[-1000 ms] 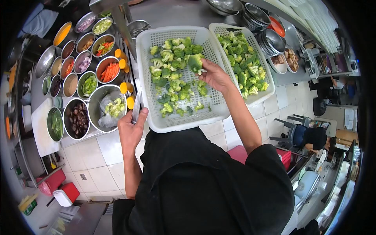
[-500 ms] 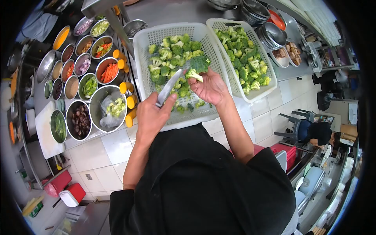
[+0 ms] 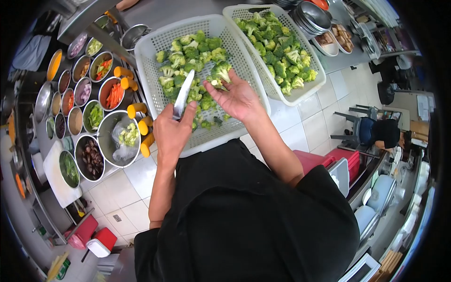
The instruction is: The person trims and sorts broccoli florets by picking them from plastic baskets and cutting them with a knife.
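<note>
My left hand (image 3: pixel 172 129) is closed around the handle of a knife (image 3: pixel 184 94), its blade angled up over the broccoli. In my right hand (image 3: pixel 238 96) a broccoli floret (image 3: pixel 220 73) rests at the fingertips, palm turned up, its cut stem toward the knife; the blade and floret are apart. Both hands are over a white perforated basket (image 3: pixel 237 47) holding many broccoli florets (image 3: pixel 192 56). Beside it on the right stands a second white basket (image 3: pixel 314 87), fuller with broccoli (image 3: pixel 277 51).
Metal containers of cut vegetables stand at left, among them carrots (image 3: pixel 114 95), dark mushroom-like pieces (image 3: pixel 92 160) and a large pot (image 3: pixel 112 152). Yellow-orange cylinders (image 3: pixel 144 145) line the counter edge. Stacked metal bowls (image 3: pixel 312 19) stand at the back right. A metal post (image 3: pixel 117 21) rises at the upper left.
The view has shifted, so the baskets appear farther left and higher. My right hand has turned its palm further up and lowered the floret from beside the blade tip.
</note>
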Motion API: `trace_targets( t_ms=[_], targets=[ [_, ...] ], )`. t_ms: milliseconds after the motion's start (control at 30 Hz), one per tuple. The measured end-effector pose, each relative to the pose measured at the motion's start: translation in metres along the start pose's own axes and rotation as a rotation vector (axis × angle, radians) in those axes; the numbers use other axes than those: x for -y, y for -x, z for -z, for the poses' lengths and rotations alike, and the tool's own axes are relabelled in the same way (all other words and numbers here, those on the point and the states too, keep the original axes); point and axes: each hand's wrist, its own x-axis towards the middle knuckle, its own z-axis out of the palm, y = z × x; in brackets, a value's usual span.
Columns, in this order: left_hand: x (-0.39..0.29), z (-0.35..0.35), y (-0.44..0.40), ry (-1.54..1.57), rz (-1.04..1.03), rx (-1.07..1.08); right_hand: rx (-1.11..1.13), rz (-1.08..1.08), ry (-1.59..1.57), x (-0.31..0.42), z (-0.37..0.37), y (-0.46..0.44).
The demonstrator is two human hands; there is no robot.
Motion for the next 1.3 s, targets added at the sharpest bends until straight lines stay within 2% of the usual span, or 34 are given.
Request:
trace_targets(
  t_ms=[100, 200, 333, 400, 533, 567, 667, 700, 800, 933, 1033, 1133, 1300],
  targets=[
    [0.003, 0.0, -0.001, -0.008, 0.01, 0.007, 0.011, -0.032, -0.013, 0.005, -0.003, 0.001],
    [0.001, 0.003, -0.001, 0.03, 0.047, 0.031, 0.168, 0.186, 0.155, 0.012, -0.007, 0.003],
    [0.012, 0.003, -0.002, 0.064, 0.046, 0.031, 0.104, 0.458, 0.193, 0.056, -0.023, -0.012],
    [0.015, 0.003, -0.002, 0.071, 0.055, 0.033, 0.125, 0.519, 0.132, 0.095, -0.02, -0.039],
    [0.013, 0.008, 0.001, 0.067, 0.063, 0.037, 0.101, 0.611, 0.253, 0.126, -0.035, -0.038],
    [0.013, 0.008, 0.003, 0.062, 0.057, 0.033, 0.17, 0.583, 0.285, 0.129, -0.035, -0.038],
    [0.014, 0.011, 0.003, 0.1, 0.068, -0.001, 0.067, 0.631, 0.406, 0.106, -0.047, -0.029],
    [0.014, 0.012, 0.004, 0.099, 0.072, -0.01, 0.093, 0.623, 0.409, 0.106, -0.038, -0.043],
    [0.018, 0.014, 0.004, 0.111, 0.076, -0.034, 0.184, 0.674, 0.981, 0.078, -0.052, -0.046],
    [0.024, 0.013, 0.007, 0.13, 0.089, -0.042, 0.036, 0.71, 2.151, 0.062, -0.062, -0.092],
    [0.023, 0.015, 0.011, 0.127, 0.064, -0.06, -0.02, 1.179, 2.601, 0.058, -0.01, -0.169],
    [0.025, 0.021, 0.015, 0.148, 0.068, -0.081, -0.118, 1.005, 2.739, 0.05, -0.012, -0.167],
    [0.032, 0.029, 0.02, 0.226, 0.096, -0.13, -0.026, 0.626, 2.637, 0.061, -0.026, -0.14]
  ],
)
